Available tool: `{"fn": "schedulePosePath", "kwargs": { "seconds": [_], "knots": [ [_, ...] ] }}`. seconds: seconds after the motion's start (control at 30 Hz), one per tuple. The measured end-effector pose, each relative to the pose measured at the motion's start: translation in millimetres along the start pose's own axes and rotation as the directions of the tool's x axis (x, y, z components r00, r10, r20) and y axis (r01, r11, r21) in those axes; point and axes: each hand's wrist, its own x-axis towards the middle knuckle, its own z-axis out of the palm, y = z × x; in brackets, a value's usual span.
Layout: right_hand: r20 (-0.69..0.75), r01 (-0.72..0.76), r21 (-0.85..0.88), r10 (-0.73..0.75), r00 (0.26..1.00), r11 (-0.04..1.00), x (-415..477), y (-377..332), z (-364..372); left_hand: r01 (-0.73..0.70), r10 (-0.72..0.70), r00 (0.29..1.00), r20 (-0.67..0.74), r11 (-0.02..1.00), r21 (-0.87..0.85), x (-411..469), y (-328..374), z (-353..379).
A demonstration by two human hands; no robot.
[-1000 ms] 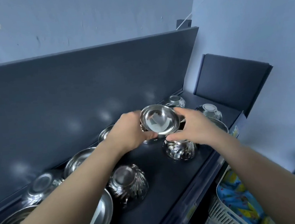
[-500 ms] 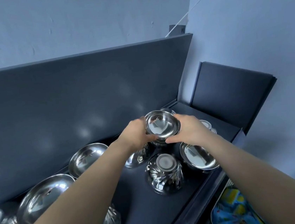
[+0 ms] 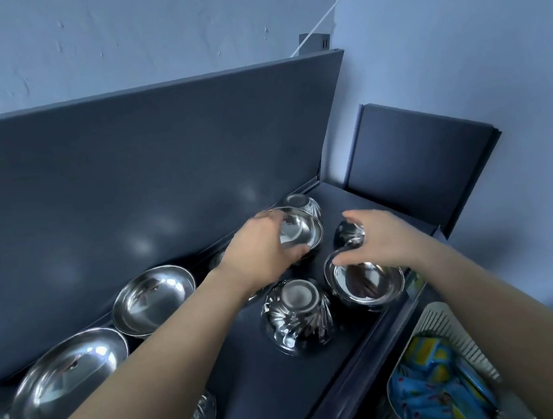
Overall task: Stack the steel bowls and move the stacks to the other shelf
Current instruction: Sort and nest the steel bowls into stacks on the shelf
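Note:
My left hand (image 3: 259, 252) grips a small steel bowl (image 3: 299, 229) by its rim, mouth up, held above the dark shelf (image 3: 253, 377). My right hand (image 3: 380, 240) hovers with fingers spread and relaxed over an upright steel bowl (image 3: 368, 285) near the shelf's front edge, holding nothing. A fluted bowl (image 3: 297, 317) lies upside down in front of my left hand. Two more inverted fluted bowls sit further back, one (image 3: 302, 203) behind the held bowl and one (image 3: 350, 233) under my right fingers.
Two larger upright steel bowls (image 3: 154, 297) (image 3: 70, 377) line the shelf's back panel at left, with more steel pieces at the lower left edge. A white basket (image 3: 454, 333) with colourful packets sits below at right. A dark side panel (image 3: 417, 158) closes the shelf's right end.
My right hand has let go of the small bowl and moved right, over the upright bowl. My left hand alone keeps the small bowl, shifted slightly back.

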Motion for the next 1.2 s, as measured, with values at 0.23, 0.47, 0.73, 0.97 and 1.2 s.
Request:
{"fn": "schedulePosePath", "kwargs": {
  "seconds": [0.23, 0.47, 0.73, 0.97, 1.2],
  "knots": [
    [0.073, -0.039, -0.015, 0.039, 0.997, 0.999, -46, 28, -3, -0.126, 0.078, 0.968, 0.237, 0.973, 0.194, -8, 34, 24],
    [0.050, 0.009, -0.010, -0.008, 0.999, 1.000, -55, 35, 15, -0.120, 0.043, 0.951, 0.307, 0.965, 0.235, -12, 46, 33],
    [-0.126, 0.088, 0.034, -0.083, 0.989, 0.996, -65, 29, 7, -0.072, 0.066, 0.968, 0.243, 0.997, 0.015, -14, 48, 24],
    [-0.210, 0.190, 0.118, -0.162, 0.964, 0.975, -32, -12, -14, -0.103, 0.100, 0.993, 0.058, 0.993, 0.056, -2, 20, -23],
    [-0.121, 0.187, 0.072, -0.177, 0.977, 0.980, 17, -42, 1, 0.007, -0.020, 0.997, 0.080, 0.987, 0.162, 15, -21, -29]
  ]
}}
